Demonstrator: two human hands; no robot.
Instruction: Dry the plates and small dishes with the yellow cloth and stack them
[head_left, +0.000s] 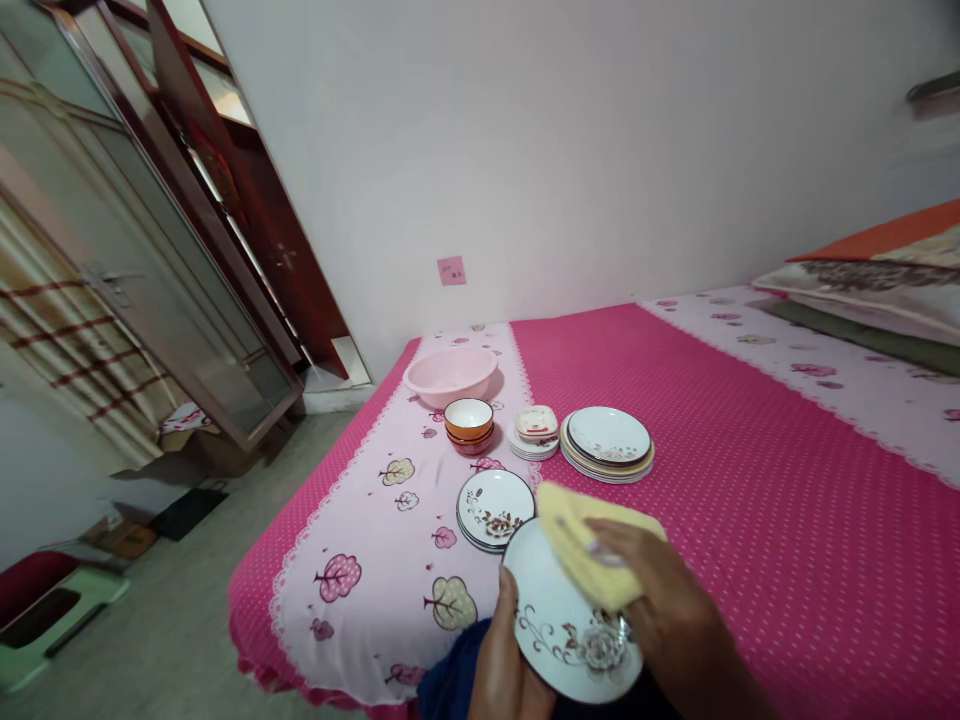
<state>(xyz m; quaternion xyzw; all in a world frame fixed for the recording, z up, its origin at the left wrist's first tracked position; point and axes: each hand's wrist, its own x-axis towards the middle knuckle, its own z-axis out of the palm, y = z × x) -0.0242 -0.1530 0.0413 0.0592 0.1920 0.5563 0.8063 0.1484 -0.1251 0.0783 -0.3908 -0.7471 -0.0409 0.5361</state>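
Note:
A white plate (559, 620) with a dark rim and a brown flower print is tilted up near the bed's front edge. My left hand (501, 650) grips it by its left rim, thumb on the front and the other fingers hidden behind. My right hand (660, 590) presses a yellow cloth (577, 540) against the plate's upper right face; its fingers are bent over the cloth and slightly blurred. Just beyond the held plate lies a small stack of matching plates (491, 500) on the bedspread.
Further back stand stacked orange bowls (469, 425), small square dishes (537, 420) on small plates (531, 448), and a stack of larger plates (609, 440). A pink basin (450, 375) sits near the wall. Bedding (877, 275) is piled far right. The bed's left edge drops to the floor.

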